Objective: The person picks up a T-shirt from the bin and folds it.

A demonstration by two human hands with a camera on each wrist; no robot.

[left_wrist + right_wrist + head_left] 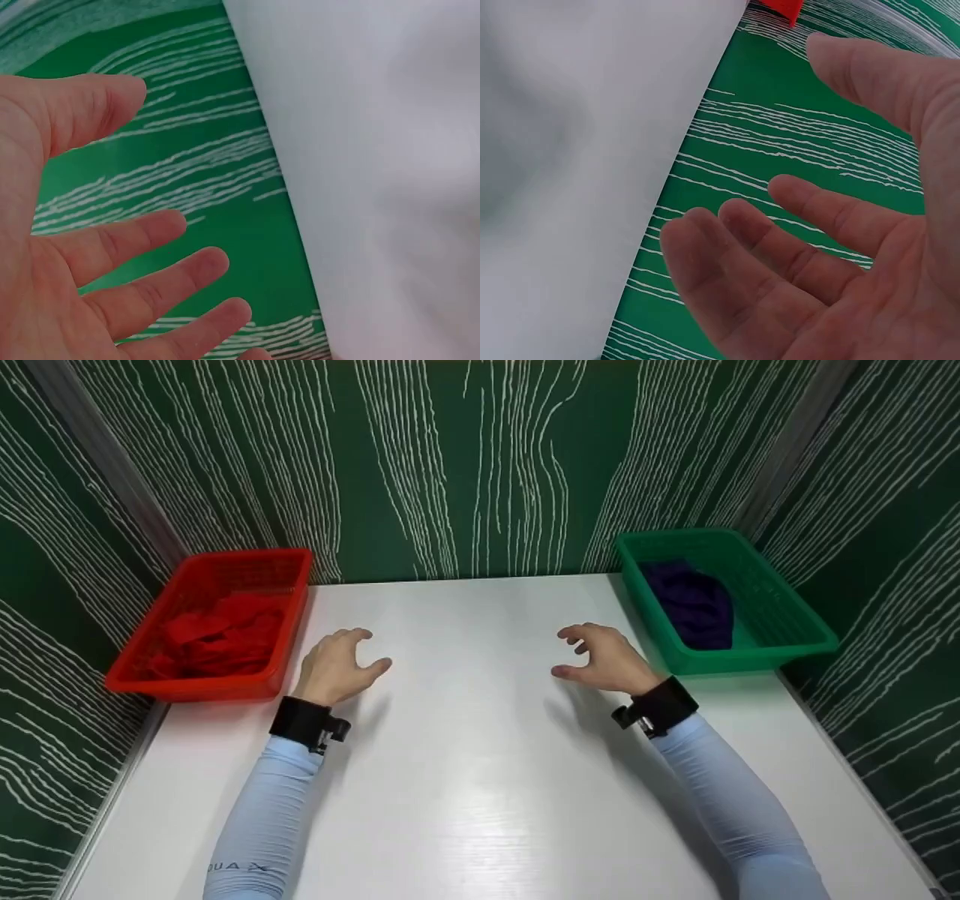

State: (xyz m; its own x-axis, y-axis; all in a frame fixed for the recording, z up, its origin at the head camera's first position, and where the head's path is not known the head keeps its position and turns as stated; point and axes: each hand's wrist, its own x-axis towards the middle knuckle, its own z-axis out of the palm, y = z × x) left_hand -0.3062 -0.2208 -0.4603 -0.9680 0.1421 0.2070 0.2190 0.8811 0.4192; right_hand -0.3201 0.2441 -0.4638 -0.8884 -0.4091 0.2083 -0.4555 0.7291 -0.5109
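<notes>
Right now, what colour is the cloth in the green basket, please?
The cloth is dark purple, best seen in the head view.

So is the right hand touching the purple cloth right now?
Apart. The head view shows the right hand outside the green basket, whose side stands between it and the purple cloth.

White table [465,750], glossy, light glare near front middle. Dark green back wall [379,532] behind it, wavy white lines running mostly up-down. Left wall [45,607] and right wall [900,607], same pattern. Grey left post [112,457], right post [791,442] at back corners.
</notes>
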